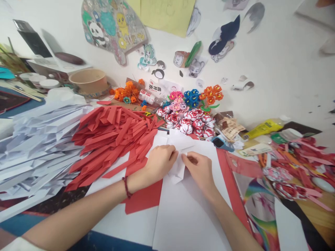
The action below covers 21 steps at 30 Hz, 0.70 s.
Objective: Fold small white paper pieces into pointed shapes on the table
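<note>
Between my two hands is a small piece of folded white paper (177,171), pinched from both sides above large white sheets (193,212). My left hand (161,162) has its fingers closed on the paper's left edge, and a dark red bracelet (126,187) circles that wrist. From the right, my right hand (199,169) grips the same paper with thumb and forefinger. More white paper (180,139) lies just beyond the fingers. Red sheets (146,200) stick out from under the white ones. The exact folds are partly hidden by my fingers.
Folded white strips (44,146) and red strips (112,139) are heaped on the left. Red-and-white paper flowers (192,122) stand at the back, near a blue smartwatch (222,143). A yellow tube (265,129) and loose red and pink strips (303,157) lie right.
</note>
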{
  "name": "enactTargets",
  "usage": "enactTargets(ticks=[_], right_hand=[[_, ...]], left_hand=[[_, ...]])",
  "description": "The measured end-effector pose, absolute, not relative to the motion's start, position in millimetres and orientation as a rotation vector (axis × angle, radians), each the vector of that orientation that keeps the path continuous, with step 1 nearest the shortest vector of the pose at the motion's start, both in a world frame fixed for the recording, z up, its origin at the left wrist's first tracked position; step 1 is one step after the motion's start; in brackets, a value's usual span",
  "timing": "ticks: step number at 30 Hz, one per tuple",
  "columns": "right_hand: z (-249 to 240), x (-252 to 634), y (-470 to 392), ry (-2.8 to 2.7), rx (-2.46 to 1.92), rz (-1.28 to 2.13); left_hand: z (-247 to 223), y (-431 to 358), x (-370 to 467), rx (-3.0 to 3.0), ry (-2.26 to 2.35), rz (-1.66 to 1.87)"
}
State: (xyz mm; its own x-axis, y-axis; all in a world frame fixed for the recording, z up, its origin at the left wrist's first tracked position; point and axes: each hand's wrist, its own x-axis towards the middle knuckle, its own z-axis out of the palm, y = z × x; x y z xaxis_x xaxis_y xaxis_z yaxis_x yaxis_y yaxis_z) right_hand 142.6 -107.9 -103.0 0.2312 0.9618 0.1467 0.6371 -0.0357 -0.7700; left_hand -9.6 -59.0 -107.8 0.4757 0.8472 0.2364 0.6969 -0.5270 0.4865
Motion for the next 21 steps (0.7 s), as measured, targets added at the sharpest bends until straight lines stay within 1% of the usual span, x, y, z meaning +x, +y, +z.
enactTargets(ticks=[4, 16, 21], right_hand=[[-106.7, 142.8, -110.1, -1.591, -1.838, 0.385], [-116.2, 146.5, -113.8, -1.905, -1.891, -0.077], [-117.2, 147.4, -114.7, -2.000, -1.859, -0.168]], left_hand=[[-110.9, -59.5, -8.9, 2.596, 1.352, 0.656], [-123.5, -60.3, -7.2, 2.821, 1.140, 0.652], [-121.7, -62.1, -8.2, 2.764, 1.106, 0.695]])
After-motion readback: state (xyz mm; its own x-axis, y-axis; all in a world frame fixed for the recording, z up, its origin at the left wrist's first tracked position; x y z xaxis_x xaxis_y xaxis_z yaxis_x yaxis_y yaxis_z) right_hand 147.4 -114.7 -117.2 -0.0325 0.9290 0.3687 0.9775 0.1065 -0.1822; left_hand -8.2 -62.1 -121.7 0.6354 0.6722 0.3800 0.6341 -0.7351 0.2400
